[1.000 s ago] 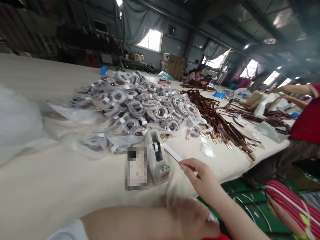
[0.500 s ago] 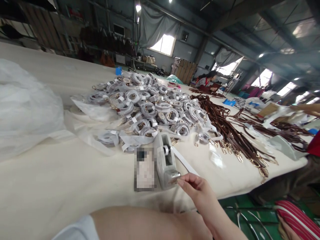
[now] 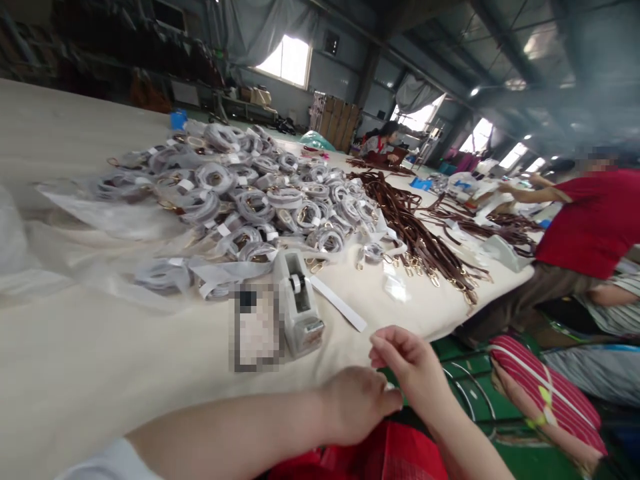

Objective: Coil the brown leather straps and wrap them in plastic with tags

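Tape dispenser (image 3: pixel 300 303), grey, stands on the counter (image 3: pixel 150 360) ahead of me, w/ a white strip (image 3: pixel 340 303) lying just to its R. Wrapped strap coils (image 3: pixel 245 203) heap up behind; brown straps (image 3: pixel 397 210) lie R of the heap. My L hand (image 3: pixel 355 403), back up, has fingers curled in nr the counter's edge; can't tell if it grips anything. My R hand (image 3: pixel 407 367), just beside, has thumb & fingertips close tog.; can't tell what's btwn. Co-worker in red (image 3: pixel 585 223) stands far R.

The left hand (image 3: pixel 357 405) and right hand (image 3: pixel 409 363) nearly meet beside a white strip (image 3: pixel 340 305) and tape dispenser (image 3: pixel 299 321).
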`<move>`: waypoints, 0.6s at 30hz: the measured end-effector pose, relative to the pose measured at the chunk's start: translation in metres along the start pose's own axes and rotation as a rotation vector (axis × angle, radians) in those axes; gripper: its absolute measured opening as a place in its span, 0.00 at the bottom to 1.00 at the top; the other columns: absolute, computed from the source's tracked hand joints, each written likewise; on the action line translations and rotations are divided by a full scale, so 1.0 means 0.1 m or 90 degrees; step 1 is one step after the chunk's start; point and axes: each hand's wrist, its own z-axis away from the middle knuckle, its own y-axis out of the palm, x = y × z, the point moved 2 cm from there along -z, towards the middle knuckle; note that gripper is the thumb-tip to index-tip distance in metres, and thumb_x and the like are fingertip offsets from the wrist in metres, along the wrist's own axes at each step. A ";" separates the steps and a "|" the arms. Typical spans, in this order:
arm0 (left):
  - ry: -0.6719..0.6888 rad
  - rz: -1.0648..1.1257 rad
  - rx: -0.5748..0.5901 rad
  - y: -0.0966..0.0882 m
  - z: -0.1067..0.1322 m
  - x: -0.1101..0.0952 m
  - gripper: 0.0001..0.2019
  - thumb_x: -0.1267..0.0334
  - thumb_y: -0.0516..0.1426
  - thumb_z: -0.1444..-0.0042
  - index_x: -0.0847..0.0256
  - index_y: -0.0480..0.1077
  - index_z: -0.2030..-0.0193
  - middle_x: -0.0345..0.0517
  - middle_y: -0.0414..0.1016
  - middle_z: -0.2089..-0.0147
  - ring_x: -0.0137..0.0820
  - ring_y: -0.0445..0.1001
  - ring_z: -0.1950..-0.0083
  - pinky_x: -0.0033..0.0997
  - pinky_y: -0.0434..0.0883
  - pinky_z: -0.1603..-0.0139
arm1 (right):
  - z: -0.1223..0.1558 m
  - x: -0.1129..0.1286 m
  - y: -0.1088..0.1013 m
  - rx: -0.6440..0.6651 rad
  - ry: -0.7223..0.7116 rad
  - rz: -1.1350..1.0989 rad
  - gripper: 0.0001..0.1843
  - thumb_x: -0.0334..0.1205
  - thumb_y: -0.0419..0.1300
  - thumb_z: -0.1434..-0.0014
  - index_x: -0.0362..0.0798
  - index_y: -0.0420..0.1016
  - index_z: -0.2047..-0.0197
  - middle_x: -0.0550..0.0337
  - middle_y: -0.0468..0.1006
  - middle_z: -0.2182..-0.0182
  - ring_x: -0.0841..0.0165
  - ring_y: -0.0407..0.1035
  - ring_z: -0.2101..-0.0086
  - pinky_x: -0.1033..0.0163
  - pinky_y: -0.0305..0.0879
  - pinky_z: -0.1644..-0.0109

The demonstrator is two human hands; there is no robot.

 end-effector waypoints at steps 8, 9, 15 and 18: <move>0.088 -0.148 -0.263 -0.28 0.00 -0.02 0.12 0.68 0.44 0.33 0.62 0.68 0.53 0.50 0.74 0.62 0.37 0.73 0.64 0.38 0.71 0.62 | 0.59 -0.34 -0.44 -0.079 0.111 -0.239 0.21 0.55 0.70 0.50 0.44 0.74 0.73 0.61 0.77 0.80 0.75 0.65 0.81 0.69 0.59 0.74; 0.093 -0.155 -0.273 -0.28 0.01 -0.03 0.12 0.69 0.44 0.33 0.62 0.68 0.53 0.51 0.75 0.62 0.37 0.74 0.62 0.37 0.72 0.60 | 0.61 -0.38 -0.41 -0.079 0.129 -0.270 0.21 0.54 0.71 0.51 0.44 0.74 0.73 0.61 0.76 0.81 0.76 0.65 0.82 0.70 0.58 0.76; 0.132 -0.185 -0.319 -0.29 0.03 -0.06 0.12 0.70 0.45 0.33 0.63 0.69 0.54 0.51 0.78 0.61 0.37 0.76 0.61 0.36 0.73 0.60 | 0.62 -0.42 -0.32 -0.046 0.183 -0.348 0.21 0.52 0.73 0.55 0.43 0.73 0.75 0.63 0.75 0.83 0.78 0.63 0.85 0.72 0.55 0.80; 0.137 -0.174 -0.326 -0.29 0.03 -0.06 0.10 0.70 0.46 0.34 0.64 0.68 0.55 0.50 0.78 0.61 0.36 0.77 0.61 0.36 0.74 0.59 | 0.59 -0.42 -0.31 -0.027 0.207 -0.337 0.22 0.52 0.74 0.55 0.43 0.72 0.76 0.62 0.75 0.84 0.79 0.63 0.86 0.74 0.53 0.82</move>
